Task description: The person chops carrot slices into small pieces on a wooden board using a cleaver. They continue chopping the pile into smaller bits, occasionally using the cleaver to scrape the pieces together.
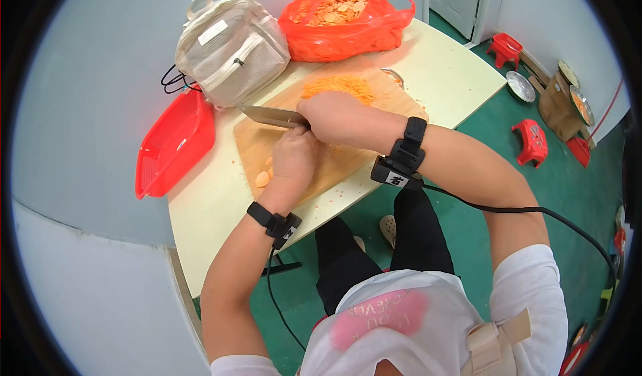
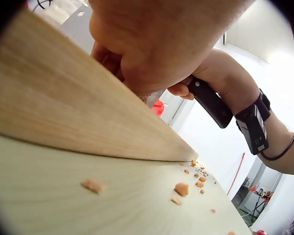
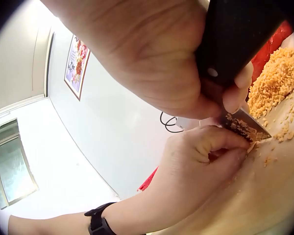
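Note:
My right hand [image 1: 338, 118] grips the black handle [image 3: 230, 39] of a wide knife [image 1: 271, 116] above the wooden cutting board [image 1: 251, 145]. Orange bits cling to the blade [image 3: 247, 128] in the right wrist view. Close beside the blade, my left hand [image 1: 294, 156] has its fingers curled, with thumb and fingertips pinching a small orange slice [image 3: 252, 146] on the board. A heap of finely chopped orange pieces [image 1: 351, 87] lies behind the right hand. Several round orange slices [image 1: 263, 178] rest near the left hand.
A red bag of slices [image 1: 341, 25] and a pale backpack [image 1: 231, 51] stand at the table's back. At the left lies a red basin [image 1: 175, 145]. Crumbs dot the table [image 2: 137, 210] by the board's edge. Red stools [image 1: 531, 142] are on the floor.

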### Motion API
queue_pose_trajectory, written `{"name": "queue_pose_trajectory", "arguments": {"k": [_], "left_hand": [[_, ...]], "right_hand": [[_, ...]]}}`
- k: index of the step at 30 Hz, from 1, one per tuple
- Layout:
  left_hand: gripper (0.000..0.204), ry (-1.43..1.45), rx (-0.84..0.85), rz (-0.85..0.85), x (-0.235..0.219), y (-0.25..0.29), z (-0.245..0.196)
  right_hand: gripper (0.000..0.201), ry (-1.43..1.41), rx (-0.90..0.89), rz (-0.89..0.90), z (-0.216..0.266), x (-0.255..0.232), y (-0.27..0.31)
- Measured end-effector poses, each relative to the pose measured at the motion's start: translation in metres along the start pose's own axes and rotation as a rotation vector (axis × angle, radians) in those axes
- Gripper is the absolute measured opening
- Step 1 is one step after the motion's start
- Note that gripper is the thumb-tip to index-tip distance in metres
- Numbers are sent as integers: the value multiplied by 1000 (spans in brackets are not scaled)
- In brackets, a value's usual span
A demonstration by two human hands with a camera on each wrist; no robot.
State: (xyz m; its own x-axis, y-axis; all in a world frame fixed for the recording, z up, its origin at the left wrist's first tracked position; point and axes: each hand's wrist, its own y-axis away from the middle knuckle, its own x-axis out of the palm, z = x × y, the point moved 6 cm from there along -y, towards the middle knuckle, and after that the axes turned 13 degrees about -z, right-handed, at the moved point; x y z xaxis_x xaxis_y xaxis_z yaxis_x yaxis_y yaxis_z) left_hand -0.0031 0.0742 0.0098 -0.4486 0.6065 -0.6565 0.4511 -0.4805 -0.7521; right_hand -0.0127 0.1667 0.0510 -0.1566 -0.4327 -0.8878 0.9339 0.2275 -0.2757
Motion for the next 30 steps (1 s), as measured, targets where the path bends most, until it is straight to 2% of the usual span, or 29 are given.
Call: {"name": "queue_pose_trajectory", "arguments": {"k": [7, 10, 12, 21, 24, 30], "left_hand": [[6, 12, 9, -3, -3, 0, 0], [5, -30, 12, 17, 0, 2, 4], [6, -45, 10, 30, 1, 3, 1], [6, -41, -26, 9, -3, -1, 1], [14, 8, -23, 3, 1, -1, 4], [5, 31, -40, 1, -2, 1, 1]], "right_hand": [[18, 2, -26, -5, 4, 2, -2], [18, 44, -18, 76, 8, 7, -5], [18, 20, -42, 8, 8, 8, -7], [18, -44, 9, -14, 5, -2, -1], [18, -2, -14, -32, 2, -5, 1], [18, 11, 2, -15, 3, -1, -1]]}}
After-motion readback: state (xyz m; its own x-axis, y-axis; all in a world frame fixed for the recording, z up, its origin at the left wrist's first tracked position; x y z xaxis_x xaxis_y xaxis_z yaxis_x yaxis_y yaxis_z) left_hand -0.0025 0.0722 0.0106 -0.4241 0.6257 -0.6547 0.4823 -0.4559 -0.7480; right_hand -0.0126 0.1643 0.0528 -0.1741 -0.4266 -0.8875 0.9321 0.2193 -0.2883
